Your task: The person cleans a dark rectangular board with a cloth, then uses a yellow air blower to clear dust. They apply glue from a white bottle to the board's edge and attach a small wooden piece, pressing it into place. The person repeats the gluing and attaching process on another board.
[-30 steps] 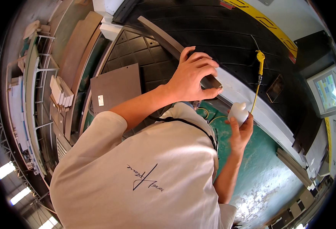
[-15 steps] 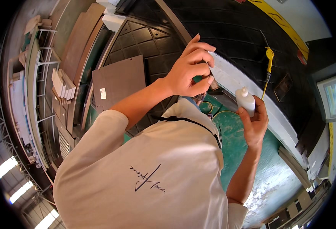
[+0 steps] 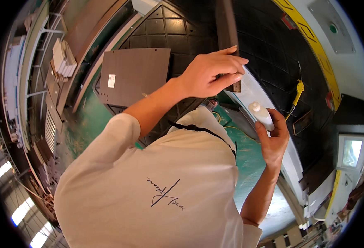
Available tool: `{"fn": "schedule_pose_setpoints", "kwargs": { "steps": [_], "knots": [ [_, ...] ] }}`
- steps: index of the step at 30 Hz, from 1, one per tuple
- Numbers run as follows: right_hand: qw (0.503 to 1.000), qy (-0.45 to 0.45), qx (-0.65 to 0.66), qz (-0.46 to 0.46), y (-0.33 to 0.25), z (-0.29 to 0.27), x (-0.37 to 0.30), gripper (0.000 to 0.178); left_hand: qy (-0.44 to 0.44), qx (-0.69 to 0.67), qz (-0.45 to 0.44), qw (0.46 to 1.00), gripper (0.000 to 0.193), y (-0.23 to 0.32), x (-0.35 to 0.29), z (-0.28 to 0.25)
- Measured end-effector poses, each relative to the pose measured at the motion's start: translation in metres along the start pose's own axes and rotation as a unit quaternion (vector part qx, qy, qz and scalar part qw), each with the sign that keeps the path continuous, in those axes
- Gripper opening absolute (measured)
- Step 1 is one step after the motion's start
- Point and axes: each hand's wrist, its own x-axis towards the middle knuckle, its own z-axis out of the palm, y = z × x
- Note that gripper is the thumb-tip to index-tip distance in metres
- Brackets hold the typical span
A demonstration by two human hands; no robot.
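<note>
My right hand is wrapped round a small white squeeze bottle, held tilted with its capped tip up and to the left. My left hand reaches over the near end of a long, narrow brown board. Its fingers and thumb are bent together at the board, whose end shows just below the thumb; the exact contact is partly hidden. The board runs away from me over a black padded table with a pale front edge.
A wide brown panel with a white label lies to the left. Beyond it are stacked boards and a white metal rack. A yellow air gun lies on the table at right, near a yellow-marked rail. The floor is green.
My view has turned, shifting the surroundings. The brown board has swung to a steeper angle and shows more of its side. My left fingers have drawn together; the bottle stays in my right hand.
</note>
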Motion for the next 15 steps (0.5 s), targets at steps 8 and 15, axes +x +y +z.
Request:
{"fn": "schedule_pose_setpoints", "kwargs": {
  "steps": [8,15],
  "knots": [
    [0.982,0.021,-0.177,-0.058,-0.043,-0.001,0.024,0.033,-0.061,0.016,-0.01,0.998,0.02,-0.014,0.009,-0.015],
    [0.954,-0.03,-0.249,-0.167,-0.067,-0.004,0.038,0.032,-0.03,-0.03,-0.048,0.998,0.02,-0.013,-0.002,-0.02]
  ]
}}
